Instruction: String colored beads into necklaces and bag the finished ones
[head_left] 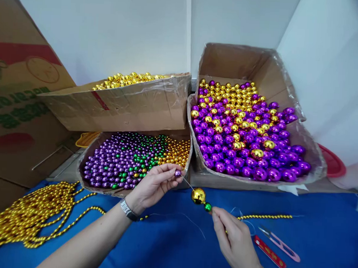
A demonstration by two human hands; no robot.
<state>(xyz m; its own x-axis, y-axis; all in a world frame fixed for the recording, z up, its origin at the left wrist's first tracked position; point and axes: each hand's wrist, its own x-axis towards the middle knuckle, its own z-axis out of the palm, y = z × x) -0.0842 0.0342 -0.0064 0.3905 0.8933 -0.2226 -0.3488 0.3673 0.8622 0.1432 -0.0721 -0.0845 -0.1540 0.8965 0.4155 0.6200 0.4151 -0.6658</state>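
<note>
My left hand (154, 186), with a metal watch on its wrist, pinches a small purple bead (177, 173) at the near edge of the box of small beads. A thin pale thread or needle runs from that bead down to a large gold bead (198, 195). Beside the gold one sits a small green bead (208, 207) on the same strand. My right hand (235, 237) is closed on the strand just past the green bead. From behind that hand a string of tiny gold beads (267, 217) stretches right across the blue cloth.
An open box (105, 192) holds small purple, green and gold beads. At right, another box (320, 160) holds large purple and gold beads. Pink thread snips (282, 245) and a red packet (270, 253) lie near my right hand. Gold bead strands (30, 214) are heaped at left.
</note>
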